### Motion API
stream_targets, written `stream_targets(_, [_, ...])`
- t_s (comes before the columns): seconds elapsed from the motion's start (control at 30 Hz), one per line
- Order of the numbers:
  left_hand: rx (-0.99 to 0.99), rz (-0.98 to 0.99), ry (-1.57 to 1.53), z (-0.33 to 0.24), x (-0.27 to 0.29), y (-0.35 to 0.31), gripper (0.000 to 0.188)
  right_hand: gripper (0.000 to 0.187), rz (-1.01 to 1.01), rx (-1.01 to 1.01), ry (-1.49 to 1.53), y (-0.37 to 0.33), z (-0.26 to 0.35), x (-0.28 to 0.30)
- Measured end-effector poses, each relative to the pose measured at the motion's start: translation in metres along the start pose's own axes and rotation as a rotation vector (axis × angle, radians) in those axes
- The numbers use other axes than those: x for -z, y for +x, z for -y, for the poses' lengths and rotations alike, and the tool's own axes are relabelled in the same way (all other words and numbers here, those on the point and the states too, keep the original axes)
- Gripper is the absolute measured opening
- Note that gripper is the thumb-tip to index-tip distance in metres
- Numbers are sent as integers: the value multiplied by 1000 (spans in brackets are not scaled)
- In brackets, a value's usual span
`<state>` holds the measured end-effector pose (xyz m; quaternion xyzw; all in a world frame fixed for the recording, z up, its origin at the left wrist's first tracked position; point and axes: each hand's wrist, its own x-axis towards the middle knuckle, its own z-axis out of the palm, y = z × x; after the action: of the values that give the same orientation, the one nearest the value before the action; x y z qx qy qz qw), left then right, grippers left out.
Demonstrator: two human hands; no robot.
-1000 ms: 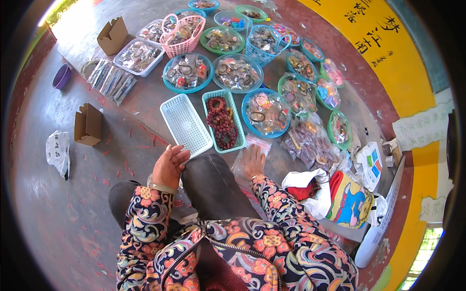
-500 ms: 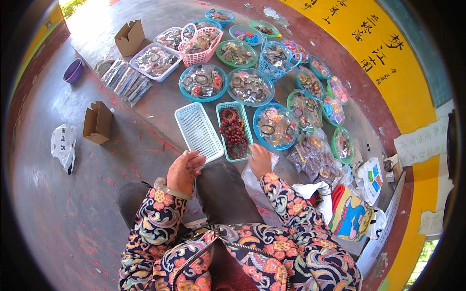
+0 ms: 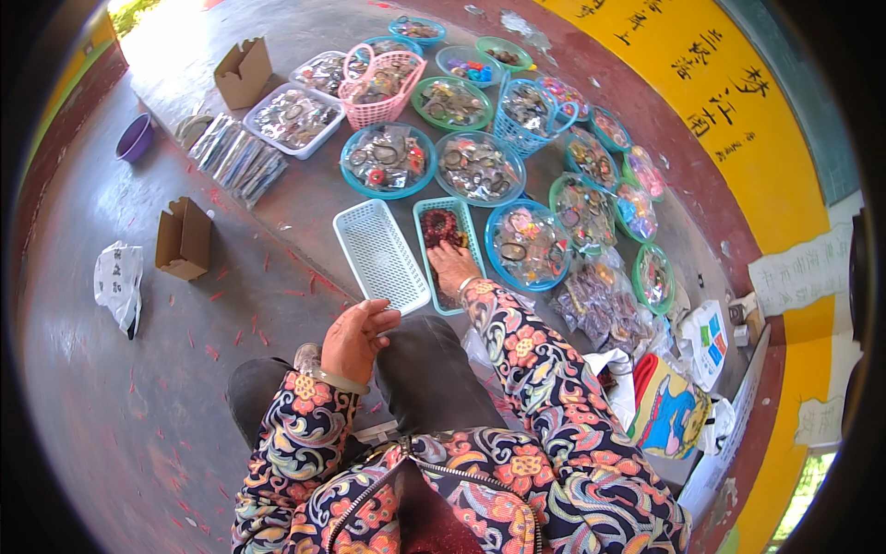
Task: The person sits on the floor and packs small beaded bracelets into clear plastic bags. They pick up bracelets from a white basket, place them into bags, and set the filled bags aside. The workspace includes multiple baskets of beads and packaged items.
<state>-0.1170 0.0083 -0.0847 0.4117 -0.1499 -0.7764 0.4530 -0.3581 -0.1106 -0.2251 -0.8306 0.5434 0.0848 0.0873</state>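
Dark floral fabric sleeves both arms. The left hand, below and left of the right hand's grip, is half-curled, with nothing visible in it. Just left of the grip lies a white, rectangular, perforated plastic basket. Beneath the grip, inside a pale green, rectangular, perforated plastic basket, lie dark red, round-beaded bracelets; the right hand is down among them, and whether its fingers have closed on any cannot be told. Likely faults: overlapping loops may snag, so that one drags another out; wrist pressure on the wall may tip the light basket; a forearm swinging outward may knock the round blue plastic bowl just right of the grip. Surface and room: well left of the grip, a crumpled white plastic bag and an open brown cardboard box rest on smooth grey floor flecked with red scraps; far right rises a yellow wall band with dark writing.
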Motion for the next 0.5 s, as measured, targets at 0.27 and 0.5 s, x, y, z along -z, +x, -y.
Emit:
stream_targets(0.27, [-25,12,17,8,6,8,37,32,-544,-23,370,-48,-14,22])
stream_targets(0.5, [-353,74,444,12,-27,-5,28,21,-795,-764,309,-201,-138,-27])
